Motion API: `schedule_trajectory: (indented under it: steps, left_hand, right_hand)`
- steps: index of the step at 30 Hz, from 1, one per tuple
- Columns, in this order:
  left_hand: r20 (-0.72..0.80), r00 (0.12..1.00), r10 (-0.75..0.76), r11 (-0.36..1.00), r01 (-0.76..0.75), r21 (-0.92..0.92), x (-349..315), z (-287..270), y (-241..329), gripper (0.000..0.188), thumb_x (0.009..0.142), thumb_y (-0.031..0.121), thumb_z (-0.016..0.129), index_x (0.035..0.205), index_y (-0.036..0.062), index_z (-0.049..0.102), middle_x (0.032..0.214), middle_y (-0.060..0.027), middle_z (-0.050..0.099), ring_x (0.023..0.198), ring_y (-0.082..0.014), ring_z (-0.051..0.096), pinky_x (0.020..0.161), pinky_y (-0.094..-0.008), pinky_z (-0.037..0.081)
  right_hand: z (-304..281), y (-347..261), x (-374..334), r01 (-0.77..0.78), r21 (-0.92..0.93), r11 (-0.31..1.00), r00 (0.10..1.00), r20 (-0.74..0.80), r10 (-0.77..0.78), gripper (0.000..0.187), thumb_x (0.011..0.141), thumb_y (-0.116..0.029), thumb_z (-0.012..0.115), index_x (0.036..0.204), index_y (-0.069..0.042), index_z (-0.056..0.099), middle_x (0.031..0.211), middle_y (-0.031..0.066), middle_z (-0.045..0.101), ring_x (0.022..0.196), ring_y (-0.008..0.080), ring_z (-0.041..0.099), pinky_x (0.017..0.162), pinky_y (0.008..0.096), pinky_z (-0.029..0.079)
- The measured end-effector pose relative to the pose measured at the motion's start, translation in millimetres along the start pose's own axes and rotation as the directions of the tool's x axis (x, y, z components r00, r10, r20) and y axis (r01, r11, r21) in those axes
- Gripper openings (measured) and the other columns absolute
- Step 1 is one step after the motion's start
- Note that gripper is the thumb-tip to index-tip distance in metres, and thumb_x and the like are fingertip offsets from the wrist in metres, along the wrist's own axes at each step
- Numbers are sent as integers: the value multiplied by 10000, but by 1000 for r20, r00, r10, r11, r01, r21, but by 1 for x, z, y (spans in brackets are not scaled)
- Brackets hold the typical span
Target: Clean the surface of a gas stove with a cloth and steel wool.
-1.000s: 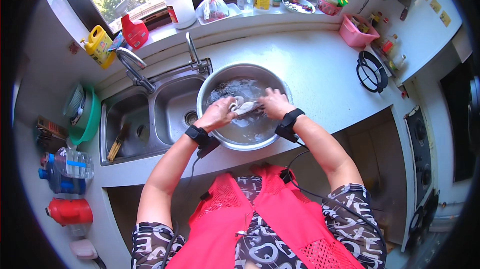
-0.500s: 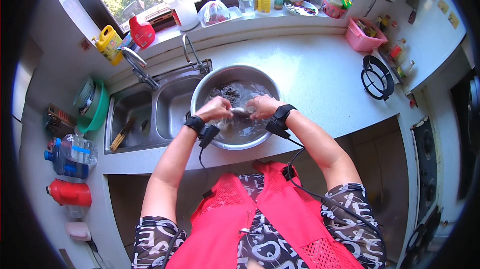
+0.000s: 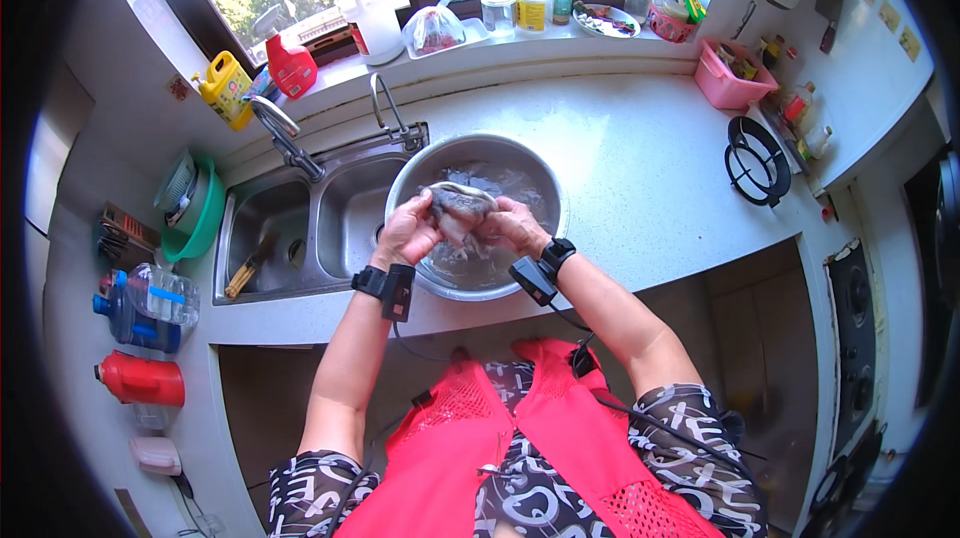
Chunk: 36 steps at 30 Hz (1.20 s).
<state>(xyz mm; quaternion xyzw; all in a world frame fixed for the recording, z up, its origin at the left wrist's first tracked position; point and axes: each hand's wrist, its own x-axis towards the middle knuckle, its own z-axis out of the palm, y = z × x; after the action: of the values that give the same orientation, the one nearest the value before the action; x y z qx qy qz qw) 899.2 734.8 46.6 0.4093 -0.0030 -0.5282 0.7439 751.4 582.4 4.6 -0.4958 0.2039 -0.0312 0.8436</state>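
We hold a limp grey bundle with a pale curved edge along its top and pinkish-white folds hanging below; what it is made of, we cannot tell. It is raised between our two hands, above the cloudy water in a round metal basin. Our left hand has its grip closed on the bundle's left side, thumb uppermost, and our right hand has its grip closed on the right side, with some of its fingers hidden. Each wrist wears a black strap with a small dark box.

The basin stands on the pale tabletop, its left side overlapping the edge of a double-bowl steel sink in our view. Chopsticks lie in the sink's left bowl, and two curved taps rise behind. Well to the right, a black ring-shaped pot stand sits on the tabletop, near a pink plastic basket. On the windowsill above stand a white jug and a red bottle.
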Motion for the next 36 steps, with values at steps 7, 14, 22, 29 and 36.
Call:
schedule_trajectory:
  steps: [7,14,22,29,36]
  left_hand:
    - [-117,992,-50,983,29,-179,12,-13,-49,321,1024,250,404,1224,29,522,1182,-140,586,1109,-259,563,1010,-468,443]
    - [28,996,86,982,-80,-172,15,9,-84,190,990,106,471,1168,72,527,1172,-103,586,1078,-240,578,973,-492,467]
    - [42,999,14,1000,-13,-24,26,-3,-71,297,991,93,416,1271,72,513,1219,-103,587,1095,-227,585,967,-395,483]
    - [157,987,-24,993,5,121,19,-8,-66,415,962,21,400,1368,69,469,1208,-112,593,1081,-236,592,952,-397,490]
    - [109,992,-56,993,45,105,21,-6,-74,398,954,33,441,1351,5,456,1151,-135,622,1021,-239,624,918,-371,509]
  right_hand:
    - [61,-6,-18,421,-570,705,802,-129,-583,582,733,-178,705,1234,-14,458,1043,194,637,917,334,632,846,410,505]
    - [10,-3,17,107,-918,381,743,-181,-645,239,925,-206,509,1028,-32,637,1067,216,563,954,380,559,819,457,483]
    - [60,14,-15,312,-945,103,668,141,-731,285,850,-84,574,1123,-17,529,1092,217,516,985,403,575,824,481,505]
    - [26,2,-8,132,-973,192,811,-6,-585,288,837,-110,541,1096,9,495,1070,255,527,885,434,630,760,479,536]
    - [39,6,-6,42,-991,127,783,-46,-620,203,845,-73,508,1027,16,487,1004,252,534,816,417,640,704,477,543]
